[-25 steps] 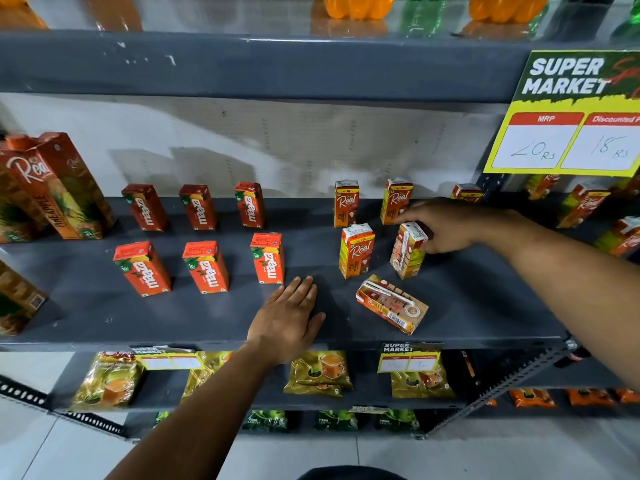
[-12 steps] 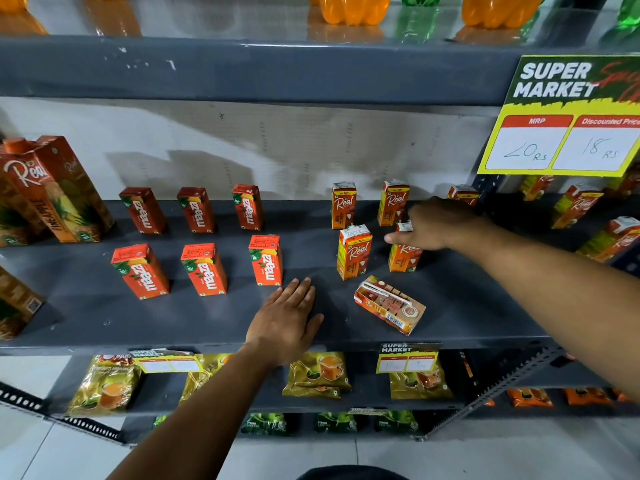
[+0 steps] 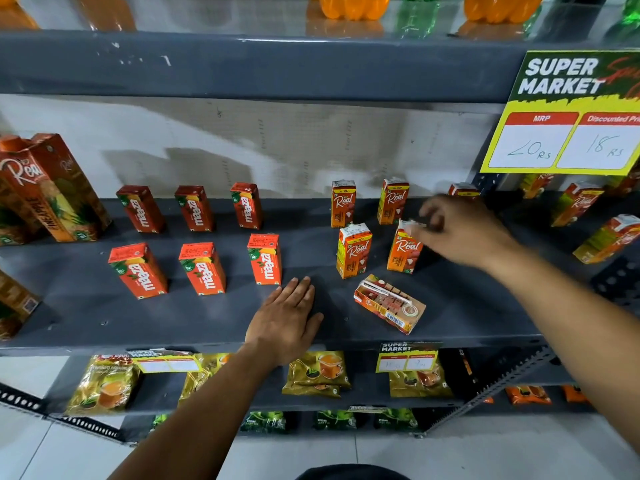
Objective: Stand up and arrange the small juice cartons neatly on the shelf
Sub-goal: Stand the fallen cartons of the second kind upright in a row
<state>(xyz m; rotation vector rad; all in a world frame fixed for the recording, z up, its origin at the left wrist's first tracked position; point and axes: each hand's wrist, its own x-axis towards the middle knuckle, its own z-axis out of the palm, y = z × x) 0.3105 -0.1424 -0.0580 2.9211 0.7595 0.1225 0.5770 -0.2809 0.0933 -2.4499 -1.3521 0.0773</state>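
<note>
Maaza cartons (image 3: 202, 267) stand left on the shelf (image 3: 138, 327); Real cartons (image 3: 354, 250) right (one carton (image 3: 389, 304) lies before them).

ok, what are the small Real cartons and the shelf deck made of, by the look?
Small Real cartons: printed coated paperboard, slight sheen, crisp folded edges and top seams. Shelf deck: looks like grey painted sheet metal, matte and scuffed, with small holes; likely, not certain.

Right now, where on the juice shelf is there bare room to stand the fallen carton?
Bare shelf lies right of the fallen carton, below the right hand. Another strip runs between the left hand and the Maaza cartons. The Real cartons are crowded.
</note>
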